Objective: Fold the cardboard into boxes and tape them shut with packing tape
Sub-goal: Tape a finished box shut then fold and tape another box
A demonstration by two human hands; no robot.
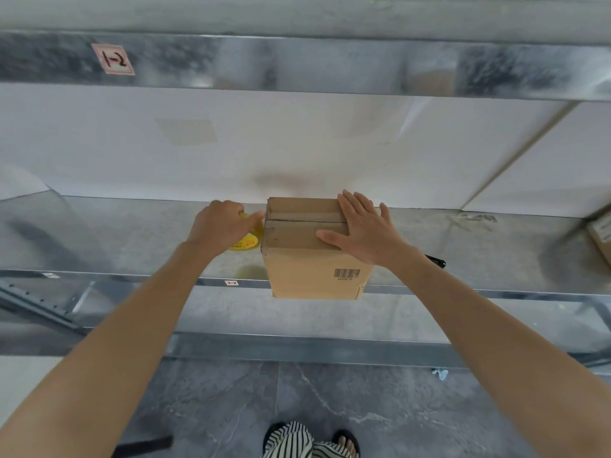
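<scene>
1. The right hand [363, 226] lies flat on the right part of the top of the cardboard box [307, 259]. Its fingers are straight and spread, and the thumb points left across the near flap.
2. The left hand [222, 223] is just left of the box. Its fingers are curled over a yellow tape roll [246, 242], and one fingertip reaches to the box's upper left edge.
3. The box sits in the middle of the frame between the two hands. Its top flaps are folded shut, with the seam running left to right. Whether tape already covers the seam cannot be told.
4. A barcode label [347, 273] is on the near side of the box, low and to the right.
5. The box rests on a galvanised metal shelf [132, 236], and its near part hangs over the front edge. The tape roll lies on the shelf, touching or just beside the box's left side.
6. A black object [436, 260] shows behind the right wrist. Part of another carton [601, 231] is at the right edge of the frame.
7. A small tag [231, 282] is on the shelf's front edge. In the upper left, a handwritten "1-2" label [113, 59] is stuck on the upper shelf beam [297, 64].
8. White panels [297, 143] stand behind the shelf.
9. At the bottom is a grey marbled floor [330, 408], with striped trousers [291, 441] and a sandalled foot [347, 441].
</scene>
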